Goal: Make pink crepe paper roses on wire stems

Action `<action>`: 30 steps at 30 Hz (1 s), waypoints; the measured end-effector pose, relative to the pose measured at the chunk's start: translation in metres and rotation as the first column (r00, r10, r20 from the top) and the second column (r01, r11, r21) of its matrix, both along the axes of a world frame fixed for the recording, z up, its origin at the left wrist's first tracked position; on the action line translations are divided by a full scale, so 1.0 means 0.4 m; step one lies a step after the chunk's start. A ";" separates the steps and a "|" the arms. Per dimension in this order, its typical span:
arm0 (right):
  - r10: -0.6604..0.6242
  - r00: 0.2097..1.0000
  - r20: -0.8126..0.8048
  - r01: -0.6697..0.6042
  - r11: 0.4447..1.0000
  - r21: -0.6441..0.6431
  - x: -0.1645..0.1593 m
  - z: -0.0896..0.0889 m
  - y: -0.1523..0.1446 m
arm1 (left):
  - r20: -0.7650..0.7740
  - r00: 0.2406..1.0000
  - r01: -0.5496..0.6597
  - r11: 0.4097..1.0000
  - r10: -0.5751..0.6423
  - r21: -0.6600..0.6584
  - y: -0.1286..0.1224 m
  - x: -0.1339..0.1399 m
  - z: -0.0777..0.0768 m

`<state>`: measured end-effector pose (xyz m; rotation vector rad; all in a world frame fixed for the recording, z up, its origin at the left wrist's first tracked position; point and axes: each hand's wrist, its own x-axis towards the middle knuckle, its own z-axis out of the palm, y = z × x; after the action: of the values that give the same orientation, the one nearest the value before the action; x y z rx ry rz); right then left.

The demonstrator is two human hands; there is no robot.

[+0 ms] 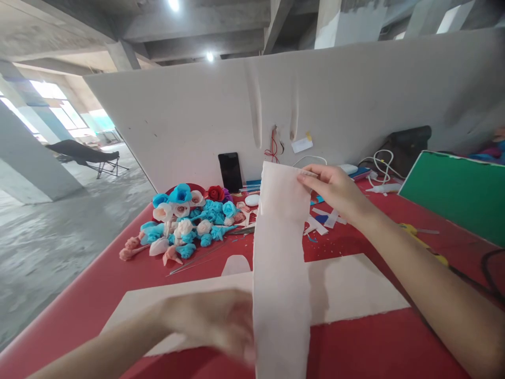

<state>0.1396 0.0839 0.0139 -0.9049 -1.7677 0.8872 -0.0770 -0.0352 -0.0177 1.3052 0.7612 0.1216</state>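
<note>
The right hand (332,190) grasps a pale strip (282,258) by its far end above the counter (366,345), the left hand (216,321) blurs beside it, grip impossible to tell, with a far white tag (302,146) unreadable.

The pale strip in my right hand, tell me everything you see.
The pale strip is long, pinkish-white and looks like paper, with ragged sides. It is held up, its lower end out of the picture. The right hand pinches its top right corner; the blurred left hand is at its left edge, contact unclear. It crosses in front of pale paper on the red table.
</note>
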 end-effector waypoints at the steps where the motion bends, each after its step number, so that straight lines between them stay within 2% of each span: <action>1: 0.019 1.000 0.002 -0.019 1.000 -0.003 -0.006 -0.002 -0.004 | 0.050 0.991 -0.127 0.987 0.122 0.104 0.025 -0.006 0.004; 2: 0.040 0.999 0.004 -0.040 0.999 -0.004 -0.011 -0.004 -0.007 | 0.109 0.961 -0.270 0.943 0.253 0.196 0.051 -0.012 0.008; 3: 0.056 0.998 0.005 -0.056 0.998 -0.002 -0.015 -0.006 -0.010 | 0.181 0.905 -0.421 0.878 0.386 0.230 0.074 -0.014 0.013; 4: 0.070 0.998 0.006 -0.070 0.998 0.001 -0.018 -0.009 -0.012 | 0.217 0.874 -0.480 0.843 0.435 0.242 0.095 -0.014 0.020; 6: 0.086 0.996 0.010 -0.087 0.996 0.008 -0.024 -0.013 -0.016 | 0.242 0.837 -0.544 0.794 0.490 0.271 0.124 -0.002 0.039; 8: 0.099 0.995 0.012 -0.099 0.995 0.006 -0.027 -0.015 -0.018 | 0.213 0.789 -0.612 0.705 0.577 0.359 0.139 0.022 0.061; 12: 0.100 0.995 0.015 -0.099 0.995 -0.005 -0.031 -0.010 -0.027 | 0.183 0.713 -0.684 0.612 0.677 0.398 0.150 0.071 0.086; 14: 0.062 0.998 0.012 -0.062 0.998 0.004 -0.032 -0.003 -0.033 | 0.165 0.697 -0.692 0.593 0.698 0.412 0.154 0.079 0.084; 17: 0.022 0.999 -0.049 -0.023 1.000 -0.010 -0.033 0.006 -0.039 | 0.120 0.707 -0.671 0.608 0.697 0.425 0.157 0.071 0.076; 21: 0.047 0.983 -0.177 -0.058 0.997 -0.058 -0.030 0.008 -0.035 | 0.143 0.706 -0.676 0.600 0.694 0.428 0.153 0.052 0.078; 24: 0.153 0.976 -0.156 -0.171 0.979 -0.108 -0.027 0.005 -0.034 | 0.217 0.668 -0.719 0.541 0.712 0.436 0.145 0.044 0.088; 27: 0.302 0.949 -0.093 -0.314 0.936 -0.158 -0.031 0.008 -0.047 | 0.291 0.621 -0.759 0.468 0.728 0.453 0.137 0.042 0.100; 30: 0.319 0.944 -0.081 -0.328 0.934 -0.139 -0.040 0.013 -0.067 | 0.341 0.607 -0.772 0.430 0.717 0.468 0.132 0.040 0.109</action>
<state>0.1237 0.0573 0.0193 -0.6823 -1.8493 1.2615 -0.0610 0.0177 0.0260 1.4084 1.2572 1.2427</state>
